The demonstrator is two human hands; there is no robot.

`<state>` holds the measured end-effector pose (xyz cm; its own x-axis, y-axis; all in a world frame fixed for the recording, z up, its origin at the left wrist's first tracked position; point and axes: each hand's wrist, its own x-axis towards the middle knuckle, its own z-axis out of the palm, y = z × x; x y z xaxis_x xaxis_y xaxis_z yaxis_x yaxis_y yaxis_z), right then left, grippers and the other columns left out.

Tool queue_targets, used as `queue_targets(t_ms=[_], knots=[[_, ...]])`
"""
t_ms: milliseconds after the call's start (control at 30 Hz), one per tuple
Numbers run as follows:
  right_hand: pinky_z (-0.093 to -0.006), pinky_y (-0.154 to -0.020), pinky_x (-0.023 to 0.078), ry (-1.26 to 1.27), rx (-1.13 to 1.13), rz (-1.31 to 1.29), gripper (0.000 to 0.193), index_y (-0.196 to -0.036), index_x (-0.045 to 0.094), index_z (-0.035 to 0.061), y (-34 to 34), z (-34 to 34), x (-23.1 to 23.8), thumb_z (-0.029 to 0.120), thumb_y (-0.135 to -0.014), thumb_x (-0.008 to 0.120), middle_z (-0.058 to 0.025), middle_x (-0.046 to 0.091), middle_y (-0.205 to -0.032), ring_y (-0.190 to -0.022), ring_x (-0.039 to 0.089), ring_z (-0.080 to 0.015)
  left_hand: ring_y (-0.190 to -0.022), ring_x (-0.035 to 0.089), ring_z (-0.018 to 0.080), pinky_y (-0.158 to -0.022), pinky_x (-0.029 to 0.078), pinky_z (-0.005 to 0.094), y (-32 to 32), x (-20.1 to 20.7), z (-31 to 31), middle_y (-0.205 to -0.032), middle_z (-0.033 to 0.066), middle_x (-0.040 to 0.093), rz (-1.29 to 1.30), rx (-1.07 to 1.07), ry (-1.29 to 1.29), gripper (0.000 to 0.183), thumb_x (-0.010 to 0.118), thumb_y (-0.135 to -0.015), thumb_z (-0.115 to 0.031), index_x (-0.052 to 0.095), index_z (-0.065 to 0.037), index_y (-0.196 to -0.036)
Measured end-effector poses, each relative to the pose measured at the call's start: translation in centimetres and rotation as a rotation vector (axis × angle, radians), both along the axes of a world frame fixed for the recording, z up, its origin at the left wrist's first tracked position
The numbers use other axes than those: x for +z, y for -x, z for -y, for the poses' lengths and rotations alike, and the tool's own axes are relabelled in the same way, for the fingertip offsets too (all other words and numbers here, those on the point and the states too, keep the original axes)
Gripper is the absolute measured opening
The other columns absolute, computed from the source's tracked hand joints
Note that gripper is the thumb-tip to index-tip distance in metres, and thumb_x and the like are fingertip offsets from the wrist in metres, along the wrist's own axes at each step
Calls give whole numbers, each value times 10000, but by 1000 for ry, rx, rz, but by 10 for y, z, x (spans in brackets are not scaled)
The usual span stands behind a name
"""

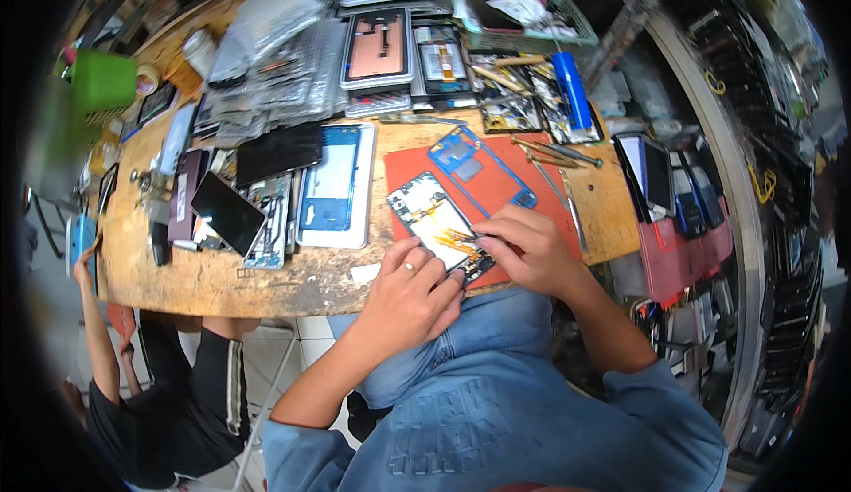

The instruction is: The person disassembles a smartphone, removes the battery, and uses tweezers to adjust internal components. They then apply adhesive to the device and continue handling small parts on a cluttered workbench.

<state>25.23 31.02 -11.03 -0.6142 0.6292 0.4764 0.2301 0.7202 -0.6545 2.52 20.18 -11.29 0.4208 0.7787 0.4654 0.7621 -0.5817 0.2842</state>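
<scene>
An opened phone (429, 211) lies tilted on an orange-red mat (553, 217), its circuit board, white inner area and orange flex cables (454, 241) exposed. My left hand (412, 290) is curled over the phone's lower left side and steadies it. Above the phone's lower right part, the fingers of my right hand (525, 242) are pinched together beside the cables. What they grip is too small to make out. A blue phone mid-frame (486, 166) rests on the mat just beyond the phone, to its right.
Left of the mat lie a white-edged panel with a blue frame (363, 191) and dark phone screens (229, 213). Bagged parts (297, 75) are stacked behind. Screwdrivers (567, 151) lie at the mat's far right, near a blue cylinder (572, 90). Another person (168, 403) is at the left.
</scene>
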Motion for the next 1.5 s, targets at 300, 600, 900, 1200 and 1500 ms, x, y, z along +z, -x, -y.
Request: queue_targets(t_ms=[300, 600, 900, 1200, 1500], knots=[[-374, -686, 554, -22, -42, 83, 148, -1052, 773, -42, -2, 15, 23, -1, -911, 787, -157, 727, -908, -769, 699, -299, -944, 672, 261, -1038, 465, 483, 23, -35, 75, -919, 37, 652, 407, 517, -152, 141, 785, -894, -149, 761, -124, -1031], [-361, -681, 517, -27, -28, 101, 113, -1052, 769, -62, 17, -1, 30, 15, -982, 725, -154, 701, -894, -775, 667, -274, -891, 680, 313, -971, 494, 484, 75, -21, 100, -890, 95, 681, 504, 730, -253, 148, 575, -1058, -94, 647, -58, -934], [-359, -674, 529, -43, -55, 154, 112, -1063, 760, -59, 21, 10, 37, -1, -971, 735, -158, 708, -896, -763, 684, -277, -996, 667, 321, -908, 529, 435, 126, -10, 72, -1069, 178, 689, 550, 922, -402, 212, 696, -953, 3, 648, 14, -1159], [-401, -689, 557, -36, -67, 127, 96, -1027, 763, -12, 10, -4, 32, 42, -949, 776, -143, 716, -900, -782, 709, -320, -758, 643, 136, -706, 510, 257, 95, -43, 81, -848, 96, 691, 957, 743, -206, 237, 490, -1141, -57, 661, 68, -1246], [-403, -667, 555, 6, -178, 65, 99, -1035, 763, -4, -21, -5, 19, 35, -944, 774, -138, 707, -895, -768, 709, -312, -856, 662, 305, -813, 478, 422, 11, -16, 51, -875, 111, 701, 511, 495, -10, 98, 740, -929, -55, 751, -22, -1021]])
